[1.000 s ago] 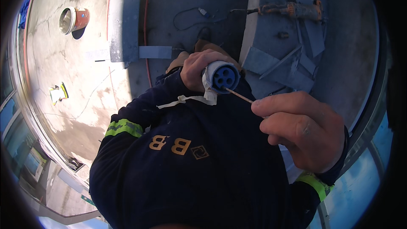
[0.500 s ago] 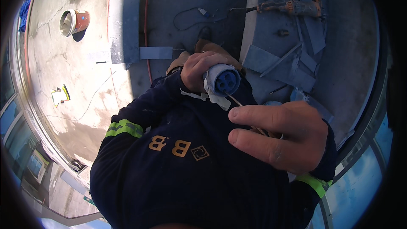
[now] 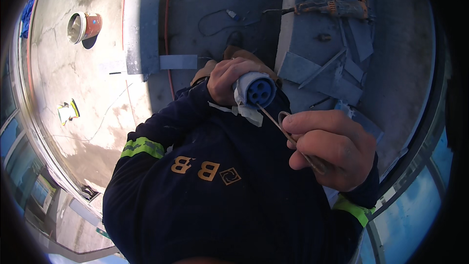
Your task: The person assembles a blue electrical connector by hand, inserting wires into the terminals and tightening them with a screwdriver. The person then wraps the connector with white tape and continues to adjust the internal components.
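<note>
Left hand, head view: the left hand (image 3: 226, 83) is curled around a round blue plastic connector (image 3: 260, 92) with several holes in its face, gripping it from the side.
White wrapping: pale, tape-like material (image 3: 243, 94) surrounds the connector beside the left fingers, a loose end hanging below them.
Right hand: the right hand (image 3: 334, 146) grasps a thin brownish rod (image 3: 272, 119) with a looped end, between thumb and fingers.
Rod tip: left of the right hand, at the connector's lower edge; whether it enters a hole cannot be told.
Power tool: a long orange-and-black tool (image 3: 337, 8) lies well beyond the right hand.
Bucket: a red-and-white cylindrical bucket (image 3: 92, 25), well left of the left hand.
</note>
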A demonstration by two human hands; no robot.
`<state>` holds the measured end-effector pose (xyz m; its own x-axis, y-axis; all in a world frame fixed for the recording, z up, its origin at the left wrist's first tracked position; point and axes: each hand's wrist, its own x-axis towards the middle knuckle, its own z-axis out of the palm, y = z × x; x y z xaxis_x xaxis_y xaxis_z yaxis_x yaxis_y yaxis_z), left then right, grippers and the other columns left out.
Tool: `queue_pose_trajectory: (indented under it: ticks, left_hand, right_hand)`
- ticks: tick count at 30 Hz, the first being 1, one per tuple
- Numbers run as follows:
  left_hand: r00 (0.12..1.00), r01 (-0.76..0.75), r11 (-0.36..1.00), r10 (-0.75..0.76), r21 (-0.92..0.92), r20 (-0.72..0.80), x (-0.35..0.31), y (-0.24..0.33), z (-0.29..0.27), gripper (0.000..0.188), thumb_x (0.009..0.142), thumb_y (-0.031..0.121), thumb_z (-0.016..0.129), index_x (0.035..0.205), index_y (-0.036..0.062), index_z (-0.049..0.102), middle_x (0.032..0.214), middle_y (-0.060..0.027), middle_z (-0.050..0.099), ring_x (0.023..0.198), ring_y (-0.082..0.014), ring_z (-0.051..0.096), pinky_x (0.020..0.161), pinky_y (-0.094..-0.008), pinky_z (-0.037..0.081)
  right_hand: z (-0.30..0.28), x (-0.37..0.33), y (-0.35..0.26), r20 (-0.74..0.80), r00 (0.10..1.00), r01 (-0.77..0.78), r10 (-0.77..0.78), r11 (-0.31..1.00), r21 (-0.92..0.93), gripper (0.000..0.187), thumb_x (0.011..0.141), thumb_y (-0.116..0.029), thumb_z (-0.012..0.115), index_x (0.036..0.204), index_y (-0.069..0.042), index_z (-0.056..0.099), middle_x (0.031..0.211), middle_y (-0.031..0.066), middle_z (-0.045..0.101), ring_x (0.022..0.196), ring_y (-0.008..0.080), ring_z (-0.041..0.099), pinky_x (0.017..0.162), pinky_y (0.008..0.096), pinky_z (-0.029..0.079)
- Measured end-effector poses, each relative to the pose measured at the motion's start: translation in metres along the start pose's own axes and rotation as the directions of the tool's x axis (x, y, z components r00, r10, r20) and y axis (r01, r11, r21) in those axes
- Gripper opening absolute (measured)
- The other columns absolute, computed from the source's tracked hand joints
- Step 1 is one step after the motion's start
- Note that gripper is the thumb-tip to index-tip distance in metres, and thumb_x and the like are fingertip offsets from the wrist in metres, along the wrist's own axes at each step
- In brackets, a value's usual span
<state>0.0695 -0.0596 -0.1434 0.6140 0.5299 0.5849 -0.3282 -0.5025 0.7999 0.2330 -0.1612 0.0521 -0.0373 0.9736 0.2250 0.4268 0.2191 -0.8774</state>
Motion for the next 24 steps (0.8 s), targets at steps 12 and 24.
queue_pose_trajectory:
  ticks: [12,24]
  left_hand:
    - [0.99,0.055,0.974,-0.025,-0.221,0.14,0.017,0.007,-0.005,0.054,0.074,0.019,0.086,0.113,-0.0023,0.054,0.092,-0.0168,0.066,0.076,-0.0288,0.069,0.066,-0.0368,0.055]
    - [0.966,0.096,0.939,-0.008,-0.332,0.258,0.012,0.002,-0.008,0.076,0.066,0.032,0.093,0.12,-0.0004,0.051,0.095,-0.0147,0.064,0.081,-0.0256,0.068,0.068,-0.0336,0.055]
  right_hand:
    - [-0.013,-0.003,-0.018,-0.046,0.994,-0.109,0.103,0.984,-0.143,0.025,0.074,-0.007,0.084,0.087,-0.003,0.063,0.087,0.0162,0.068,0.065,0.0181,0.068,0.05,0.0256,0.055]
    - [-0.057,0.002,-0.069,-0.016,0.961,-0.27,0.276,0.922,-0.279,0.013,0.079,-0.008,0.077,0.088,-0.001,0.07,0.076,0.0121,0.068,0.061,0.0152,0.067,0.047,0.0214,0.054]
